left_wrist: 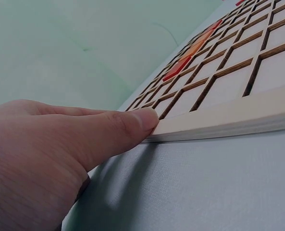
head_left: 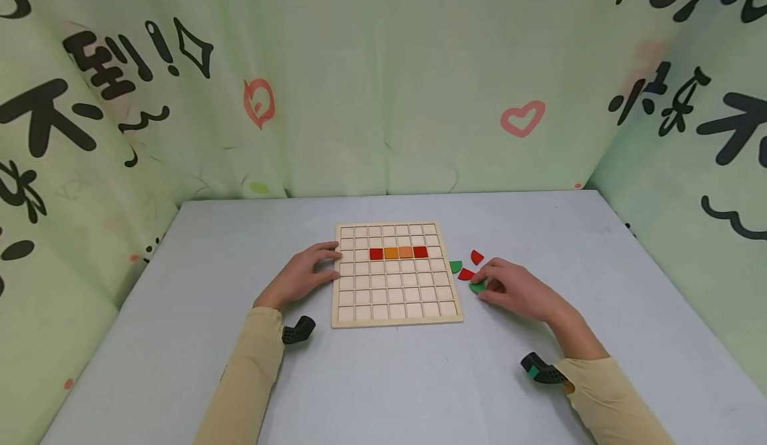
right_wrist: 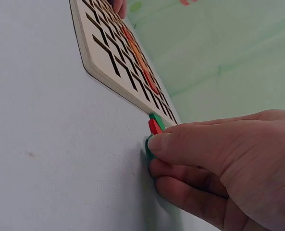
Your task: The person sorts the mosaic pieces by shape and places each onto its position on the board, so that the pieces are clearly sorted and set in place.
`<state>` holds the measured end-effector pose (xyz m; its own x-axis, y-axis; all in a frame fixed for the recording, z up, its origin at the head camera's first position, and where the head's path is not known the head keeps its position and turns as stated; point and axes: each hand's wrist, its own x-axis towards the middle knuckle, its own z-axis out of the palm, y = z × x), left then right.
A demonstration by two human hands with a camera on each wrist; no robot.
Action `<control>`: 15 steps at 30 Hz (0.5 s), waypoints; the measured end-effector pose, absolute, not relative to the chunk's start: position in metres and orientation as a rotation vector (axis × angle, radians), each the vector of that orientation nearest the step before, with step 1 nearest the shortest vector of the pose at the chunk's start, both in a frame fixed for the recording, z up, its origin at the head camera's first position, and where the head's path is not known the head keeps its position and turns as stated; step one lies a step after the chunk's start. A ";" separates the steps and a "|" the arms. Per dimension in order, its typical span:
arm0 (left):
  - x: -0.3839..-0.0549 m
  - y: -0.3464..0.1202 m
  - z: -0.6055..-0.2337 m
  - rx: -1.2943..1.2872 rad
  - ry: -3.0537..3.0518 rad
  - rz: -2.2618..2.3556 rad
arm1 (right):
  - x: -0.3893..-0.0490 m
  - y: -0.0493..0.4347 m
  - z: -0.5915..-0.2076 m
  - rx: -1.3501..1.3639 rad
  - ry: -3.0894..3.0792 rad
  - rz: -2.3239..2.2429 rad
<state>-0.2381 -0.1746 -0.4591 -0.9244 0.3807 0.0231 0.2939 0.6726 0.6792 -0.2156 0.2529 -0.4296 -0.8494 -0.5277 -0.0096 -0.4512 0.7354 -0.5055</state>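
A wooden grid board (head_left: 395, 324) lies flat on the table. In one of its rows, two orange square tiles (head_left: 398, 252) sit between a red tile (head_left: 376, 254) and another red tile (head_left: 421, 252). My left hand (head_left: 299, 277) rests its fingertips and thumb against the board's left edge, fingers fairly straight. To the right of the board, my right hand (head_left: 516, 288) pinches a green quarter-round piece (head_left: 477, 288) between thumb and fingers, low over the table. Close by lie another green piece (head_left: 456, 267), a red piece (head_left: 466, 274) and a second red piece (head_left: 477, 257).
The white table (head_left: 383, 392) reaches back to a pale green curtain (head_left: 389, 98) with black lettering and red hearts, which also hangs at both sides. A black device (head_left: 298, 330) is on the left wrist, another black device (head_left: 542, 369) on the right.
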 end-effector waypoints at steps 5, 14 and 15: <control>-0.238 -0.176 -0.459 0.551 2.761 1.096 | -0.217 0.251 -0.427 -0.796 2.768 -0.697; -0.238 -0.175 -0.458 0.528 2.749 1.092 | -0.215 0.250 -0.427 -0.785 2.766 -0.725; -0.238 -0.174 -0.458 0.526 2.748 1.089 | -0.214 0.249 -0.428 -0.787 2.771 -0.741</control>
<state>-0.2376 -0.1744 -0.4576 -0.9293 0.3693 -0.0001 0.2689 0.6769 0.6852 -0.2143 0.2490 -0.4279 -0.8471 -0.5310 -0.0236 -0.4483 0.7375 -0.5051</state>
